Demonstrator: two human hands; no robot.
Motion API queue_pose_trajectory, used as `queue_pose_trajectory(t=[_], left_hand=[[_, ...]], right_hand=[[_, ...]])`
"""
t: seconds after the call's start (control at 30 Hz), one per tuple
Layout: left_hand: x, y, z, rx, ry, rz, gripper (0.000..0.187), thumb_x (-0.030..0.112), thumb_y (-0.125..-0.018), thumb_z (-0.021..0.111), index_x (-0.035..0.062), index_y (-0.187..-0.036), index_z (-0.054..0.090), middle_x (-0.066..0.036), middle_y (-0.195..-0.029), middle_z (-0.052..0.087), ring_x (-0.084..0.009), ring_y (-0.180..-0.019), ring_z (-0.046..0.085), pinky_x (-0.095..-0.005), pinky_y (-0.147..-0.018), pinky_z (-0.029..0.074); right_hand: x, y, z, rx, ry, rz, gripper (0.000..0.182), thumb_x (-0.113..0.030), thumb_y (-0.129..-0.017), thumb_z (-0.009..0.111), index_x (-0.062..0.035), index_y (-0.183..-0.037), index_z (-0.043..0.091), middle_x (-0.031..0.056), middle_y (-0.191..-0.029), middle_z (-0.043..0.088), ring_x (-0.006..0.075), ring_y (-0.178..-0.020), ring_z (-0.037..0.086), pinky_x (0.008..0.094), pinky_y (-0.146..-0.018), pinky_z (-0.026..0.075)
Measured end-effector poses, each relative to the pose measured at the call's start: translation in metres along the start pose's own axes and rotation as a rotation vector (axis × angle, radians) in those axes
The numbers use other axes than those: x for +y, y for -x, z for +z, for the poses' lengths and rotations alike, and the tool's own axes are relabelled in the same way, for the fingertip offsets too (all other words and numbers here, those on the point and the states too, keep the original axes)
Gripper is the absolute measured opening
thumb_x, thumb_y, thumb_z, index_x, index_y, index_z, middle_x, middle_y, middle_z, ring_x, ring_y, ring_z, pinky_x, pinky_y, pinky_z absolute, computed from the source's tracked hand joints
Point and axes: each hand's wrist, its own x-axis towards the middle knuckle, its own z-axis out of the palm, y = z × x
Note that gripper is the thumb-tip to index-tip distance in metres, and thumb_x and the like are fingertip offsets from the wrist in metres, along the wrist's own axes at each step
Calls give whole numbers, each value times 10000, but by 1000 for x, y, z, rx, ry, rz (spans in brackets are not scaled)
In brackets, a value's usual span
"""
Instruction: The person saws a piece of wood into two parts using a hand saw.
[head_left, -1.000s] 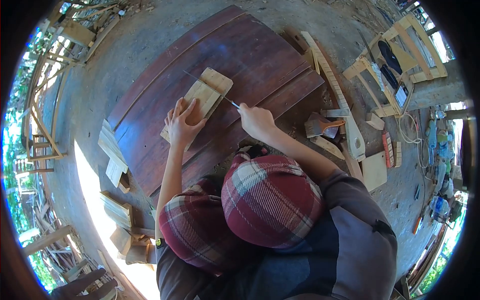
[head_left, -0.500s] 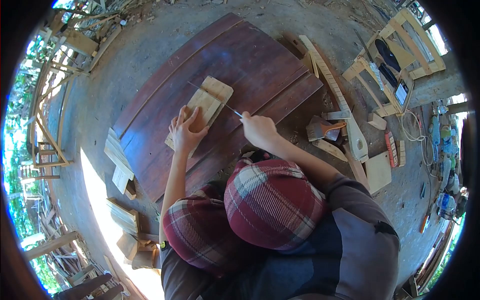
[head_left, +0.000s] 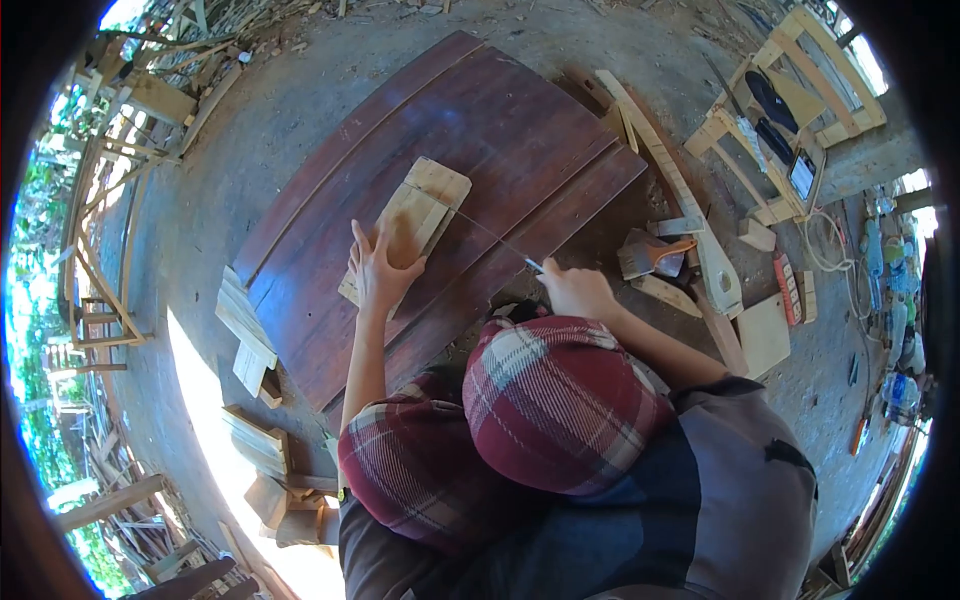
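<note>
A pale wooden board [head_left: 438, 185] lies at a slant on a large dark red-brown wooden panel [head_left: 330, 190]. My left hand [head_left: 380, 280] rests on the board's lower part, fingers spread and thumb near its right edge. My right hand [head_left: 580, 292] is closed round the light handle of a thin-bladed saw [head_left: 495, 237]. The narrow blade runs up and left from that hand to the board's right side. A line crosses the board's upper part where the blade meets it. My palm hides part of the handle.
Right of the panel lie a wide paintbrush [head_left: 640, 258], a long pale wooden strip [head_left: 655, 140] and offcuts. A wooden frame [head_left: 775, 120] stands at the upper right. Wooden blocks [head_left: 255, 440] sit at the lower left, and plastic bottles [head_left: 900, 395] at the far right.
My right hand has drawn the saw down and right, and less blade shows past the board's left side. The left hand stays on the board, its fingers shifted slightly.
</note>
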Motion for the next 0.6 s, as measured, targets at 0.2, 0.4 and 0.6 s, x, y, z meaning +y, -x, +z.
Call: queue_pose_trajectory(t=[0.2,0.4,0.6], left_hand=[[5,0,-12,-71,95,0,1042,368,-598,821,105,-1472,318,-205,-1398,374,-404,-1265,359,-498,-1075,277],[7,2,-17,239,-101,107,994,274,-619,830,144,-1468,332,-164,-1378,365,-361,-1277,342,-505,-1085,257],[-3,10,-10,301,-203,122,910,208,-685,800,149,-1467,338,-150,-1355,388,-332,-1251,386,-480,-1073,307]], right_hand=[[4,12,-29,79,13,-135,285,-290,-980,445,-14,-933,496,190,-604,624,366,-569,645,487,-509,492],[-1,16,-42,129,-23,-160,262,-269,-982,449,-13,-926,468,182,-568,600,372,-527,618,484,-479,465],[-8,25,-70,103,-12,-160,235,-244,-977,454,-19,-920,488,183,-574,596,376,-551,620,492,-504,465]])
